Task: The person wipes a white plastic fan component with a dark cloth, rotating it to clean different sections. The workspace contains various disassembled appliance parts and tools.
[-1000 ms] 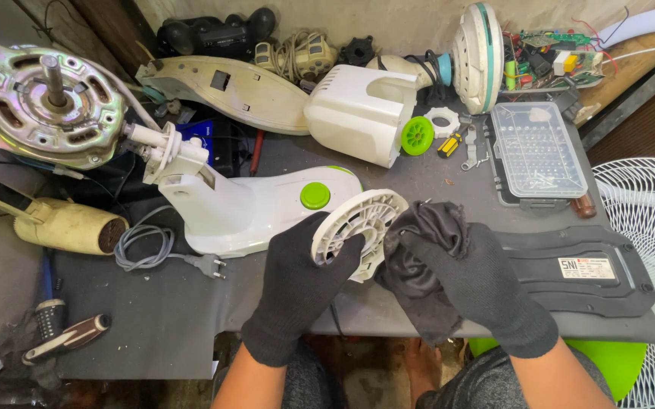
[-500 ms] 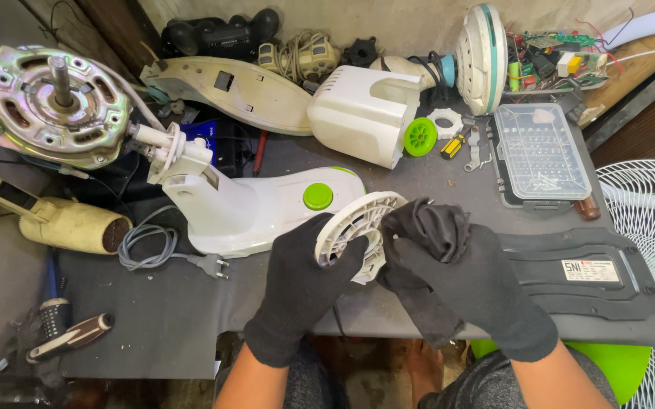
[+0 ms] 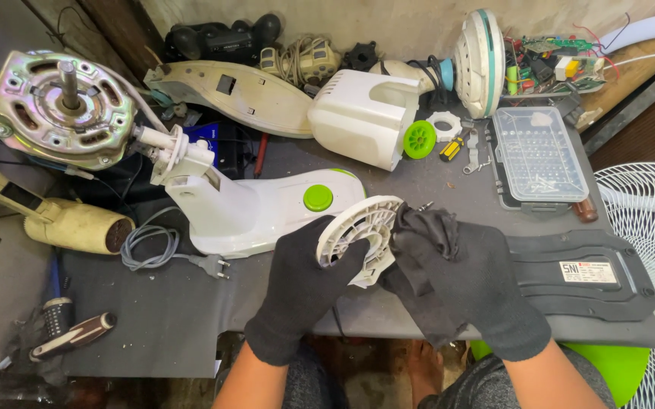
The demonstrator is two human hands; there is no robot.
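Both my hands wear black gloves. My left hand (image 3: 305,284) grips a round white slotted plastic fan part (image 3: 360,236) from below, held tilted above the table's front edge. My right hand (image 3: 479,284) holds a black cloth (image 3: 422,231) bunched against the right side of that part. Just behind the part lies a white fan base with a green button (image 3: 259,208).
On the grey table: a metal motor (image 3: 59,106) at far left, a cream hair dryer (image 3: 62,223), a grey cord with plug (image 3: 161,254), a white housing (image 3: 361,113), a green knob (image 3: 419,139), a clear screw box (image 3: 537,155), a black panel (image 3: 577,276). A white fan grille (image 3: 649,227) stands right.
The white part and both hands have stayed almost in place; the cloth has shifted slightly against the part's right edge.
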